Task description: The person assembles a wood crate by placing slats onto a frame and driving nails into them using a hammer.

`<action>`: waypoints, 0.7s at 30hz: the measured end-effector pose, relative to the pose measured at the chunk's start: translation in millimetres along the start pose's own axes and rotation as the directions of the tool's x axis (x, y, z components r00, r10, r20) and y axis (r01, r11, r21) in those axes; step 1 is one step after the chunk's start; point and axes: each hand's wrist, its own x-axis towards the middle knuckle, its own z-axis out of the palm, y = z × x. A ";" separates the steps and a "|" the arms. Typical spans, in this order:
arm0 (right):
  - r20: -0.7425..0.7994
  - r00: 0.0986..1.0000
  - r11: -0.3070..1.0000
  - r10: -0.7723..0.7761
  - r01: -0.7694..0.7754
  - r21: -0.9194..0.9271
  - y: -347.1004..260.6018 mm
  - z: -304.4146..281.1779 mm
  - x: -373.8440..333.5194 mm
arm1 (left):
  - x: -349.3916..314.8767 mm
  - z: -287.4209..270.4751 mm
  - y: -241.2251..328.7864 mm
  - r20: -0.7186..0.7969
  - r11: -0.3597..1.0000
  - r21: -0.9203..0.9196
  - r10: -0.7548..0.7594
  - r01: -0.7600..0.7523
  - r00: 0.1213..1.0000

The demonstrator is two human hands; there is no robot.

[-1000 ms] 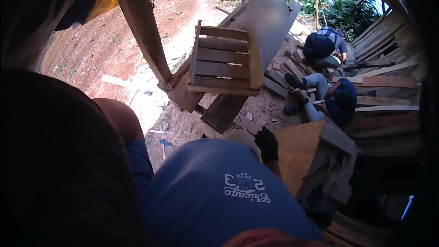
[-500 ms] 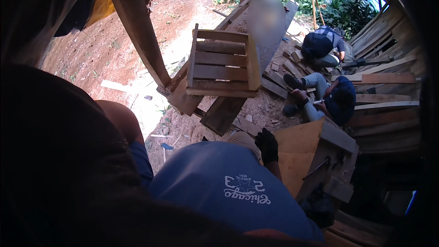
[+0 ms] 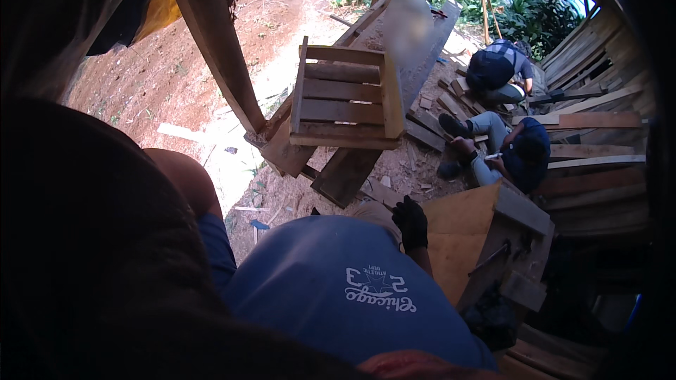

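My right hand, in a black glove, is low in front of my body, beside my beige-clad thigh and the near edge of a large wooden box. Its fingers point forward, loosely apart, with no held thing showing. My left hand is hidden; only the bare upper arm shows at the left. A small black tip pokes out past my blue shirt, and I cannot tell what it is. Farther forward, a slatted wooden frame rests on a rough plank bench.
A wooden post rises left of the bench. At the right, one person sits holding a small pale object, and another person bends over farther back. Boards lean along the right side. Wood scraps and shavings litter the ground.
The view has shifted very slightly. My gloved right hand stays beside the box, and the slatted frame keeps its place on the bench.
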 end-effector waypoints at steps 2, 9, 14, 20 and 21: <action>0.004 1.000 1.000 -0.011 0.011 0.001 1.7 1.7 -0.7 | -0.8 -1.0 0.4 -0.001 1.000 0.000 -0.006 0.006 1.000; 0.003 1.000 1.000 0.000 0.000 -0.024 4.5 4.6 3.7 | -1.2 -4.3 3.9 -0.005 1.000 0.008 -0.015 0.015 1.000; 0.003 0.999 0.998 0.053 -0.053 -0.032 7.4 3.7 2.5 | -3.3 -5.3 4.8 -0.005 1.000 0.017 -0.004 0.004 1.000; 0.032 0.998 0.998 0.059 -0.058 -0.036 10.6 3.5 8.5 | -4.9 -6.7 3.3 -0.005 1.000 0.030 0.005 -0.004 1.000; 0.043 0.997 0.998 0.065 -0.064 -0.016 10.5 3.8 8.3 | -5.2 -7.4 2.9 -0.003 1.000 0.027 0.004 -0.004 1.000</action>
